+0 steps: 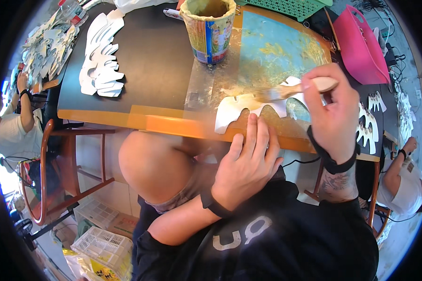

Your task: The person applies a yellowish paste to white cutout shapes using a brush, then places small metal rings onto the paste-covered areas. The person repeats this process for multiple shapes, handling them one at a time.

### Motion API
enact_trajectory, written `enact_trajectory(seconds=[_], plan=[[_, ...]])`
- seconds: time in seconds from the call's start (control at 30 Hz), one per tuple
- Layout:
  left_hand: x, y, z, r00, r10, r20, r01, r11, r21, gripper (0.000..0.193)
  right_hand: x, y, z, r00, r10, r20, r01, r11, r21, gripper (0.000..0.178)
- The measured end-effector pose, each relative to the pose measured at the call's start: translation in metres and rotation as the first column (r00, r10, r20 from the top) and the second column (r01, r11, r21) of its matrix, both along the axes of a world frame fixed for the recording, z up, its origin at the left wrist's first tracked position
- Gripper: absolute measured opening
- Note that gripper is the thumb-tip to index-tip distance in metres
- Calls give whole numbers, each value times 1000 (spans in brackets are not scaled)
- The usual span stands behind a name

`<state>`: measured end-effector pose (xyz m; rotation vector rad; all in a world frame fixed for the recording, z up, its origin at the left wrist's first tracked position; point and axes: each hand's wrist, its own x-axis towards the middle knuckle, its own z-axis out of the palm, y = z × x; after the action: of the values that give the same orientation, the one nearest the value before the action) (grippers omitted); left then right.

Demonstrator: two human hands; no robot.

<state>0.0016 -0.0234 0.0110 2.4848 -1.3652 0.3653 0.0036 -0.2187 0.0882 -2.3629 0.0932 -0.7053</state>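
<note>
In my right hand (pixel 334 110) is a flat paintbrush (pixel 286 90), gripped by its pale wooden handle. The blurred bristles rest at a white cut-out piece (pixel 227 111) with a scalloped edge, which lies near the table's front edge. My left hand (pixel 248 164) is open, its fingers stretched out with the tips at the lower edge of that piece. Beyond them lies a smeared, pale blue work surface (pixel 279 47). A tin can (pixel 206 40) with a yellowish crusted rim stands behind the piece; its contents are partly hidden.
More white cut-outs (pixel 101 58) lie in an overlapping row on the left, and others (pixel 368 126) at the right. A pink basket (pixel 358 51) and a green basket (pixel 281 8) stand at the back. Other people sit on both sides. Plastic crates (pixel 103 246) are on the floor.
</note>
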Motion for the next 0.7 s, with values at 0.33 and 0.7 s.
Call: enact_trajectory(seconds=[0.33, 0.7], plan=[[-2, 2, -1, 1000, -6, 1, 6, 1000, 14, 62, -22, 15, 15, 993, 31, 110, -34, 999, 25, 5], [-1, 1, -1, 1000, -6, -11, 6, 1000, 6, 61, -24, -11, 17, 977, -172, 126, 173, 985, 7, 5]])
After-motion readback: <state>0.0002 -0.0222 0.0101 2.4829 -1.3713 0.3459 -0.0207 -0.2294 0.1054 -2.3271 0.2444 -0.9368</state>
